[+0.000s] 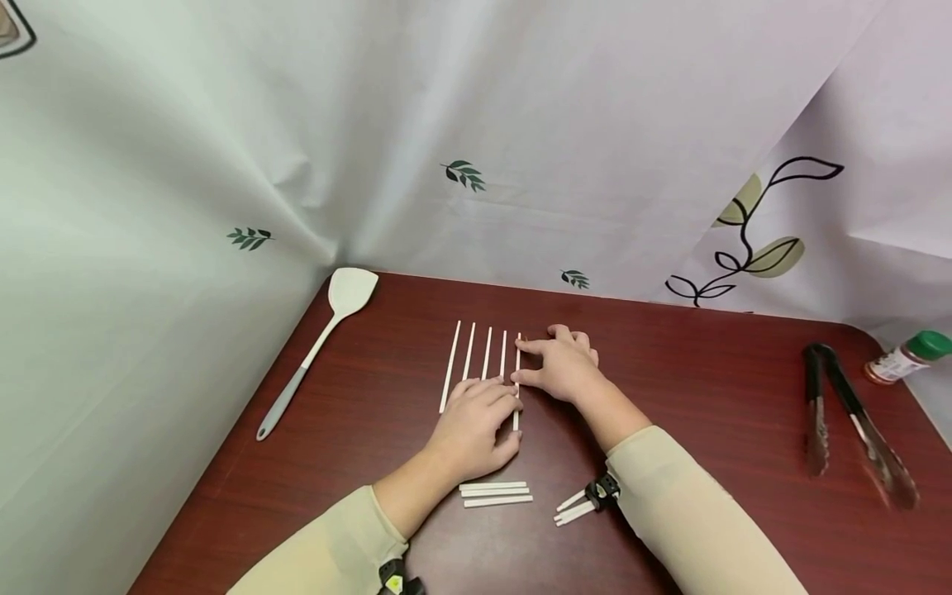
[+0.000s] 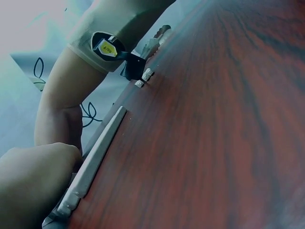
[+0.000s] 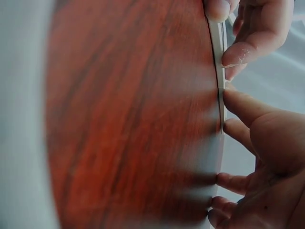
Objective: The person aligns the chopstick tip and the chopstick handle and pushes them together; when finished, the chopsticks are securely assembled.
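Several long white sticks stand side by side in a row on the brown table, lengthwise away from me. At the row's right end is a white stick (image 1: 516, 422) that both hands touch. My left hand (image 1: 470, 426) lies over the near ends of the row, its fingertips and thumb along this stick and covering part of it. My right hand (image 1: 567, 364) reaches in from the right, thumb and index fingertip against the stick's far half, other fingers spread. In the right wrist view, fingertips of the left hand (image 3: 259, 33) and right hand (image 3: 274, 148) meet the stick's edge.
Three white sticks (image 1: 497, 501) lie crosswise nearer me, and a few more (image 1: 576, 514) sit beside the right wrist camera. A white spatula (image 1: 322, 339) lies at the left, black-handled tongs (image 1: 855, 413) at the right. Beyond them is a green-capped bottle (image 1: 907, 357). A curtain (image 1: 521, 231) borders the table.
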### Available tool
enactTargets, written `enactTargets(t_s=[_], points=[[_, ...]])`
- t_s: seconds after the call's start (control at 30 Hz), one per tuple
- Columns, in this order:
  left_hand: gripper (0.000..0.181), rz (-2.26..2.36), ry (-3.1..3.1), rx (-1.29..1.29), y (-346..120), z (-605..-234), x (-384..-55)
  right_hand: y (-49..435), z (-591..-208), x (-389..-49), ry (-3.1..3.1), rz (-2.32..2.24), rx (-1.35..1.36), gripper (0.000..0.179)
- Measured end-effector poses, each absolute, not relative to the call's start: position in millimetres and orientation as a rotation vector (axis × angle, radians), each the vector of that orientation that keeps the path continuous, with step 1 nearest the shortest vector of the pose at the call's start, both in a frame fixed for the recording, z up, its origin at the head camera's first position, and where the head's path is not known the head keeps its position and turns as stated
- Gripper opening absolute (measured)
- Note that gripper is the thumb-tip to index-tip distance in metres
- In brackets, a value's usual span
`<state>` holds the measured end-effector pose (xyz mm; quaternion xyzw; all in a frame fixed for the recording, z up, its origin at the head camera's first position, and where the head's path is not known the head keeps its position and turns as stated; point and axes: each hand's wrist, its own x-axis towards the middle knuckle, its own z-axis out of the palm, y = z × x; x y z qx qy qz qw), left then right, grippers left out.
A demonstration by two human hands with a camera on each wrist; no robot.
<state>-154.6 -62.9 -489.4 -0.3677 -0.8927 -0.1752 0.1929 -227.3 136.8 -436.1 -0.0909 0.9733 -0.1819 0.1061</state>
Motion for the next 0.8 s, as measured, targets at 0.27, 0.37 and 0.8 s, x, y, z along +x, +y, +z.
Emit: enactTargets(t_s=[0.27, 0.37, 0.8], points=[[0.030, -0.475, -2.510, -1.017, -63, -489, -153, 137, -436, -226, 2.883, -0.487, -0.313, 0.065], [0.030, -0.468, -2.518, -1.007, -64, -488, -153, 136, -437, -224, 2.889, -0.469, -0.329, 0.064], [0.046, -0.549, -2.547, -0.962, -63, -488, -151, 150, -437, -220, 2.845, -0.603, -0.340, 0.077]])
